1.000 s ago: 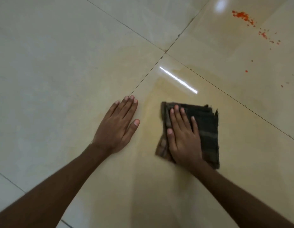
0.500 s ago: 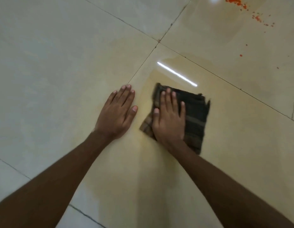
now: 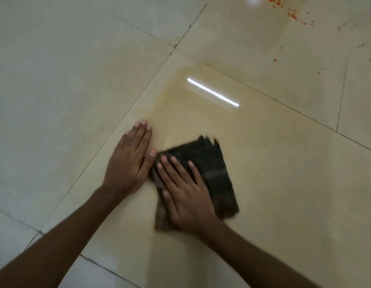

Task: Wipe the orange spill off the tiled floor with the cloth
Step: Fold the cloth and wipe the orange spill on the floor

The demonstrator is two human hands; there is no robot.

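Wiping: right hand (image 3: 188, 196), fingers flat, presses dark folded cloth (image 3: 213, 175); left hand (image 3: 128, 161) splayed on cream tiled floor (image 3: 55, 80). Next: slide to orange spill (image 3: 292, 15), far-right corner.

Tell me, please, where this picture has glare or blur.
Head view: a bright streak of glare lies on the glossy floor tile beyond the cloth; the cloth and the right hand look motion-blurred; the left hand is sharper.
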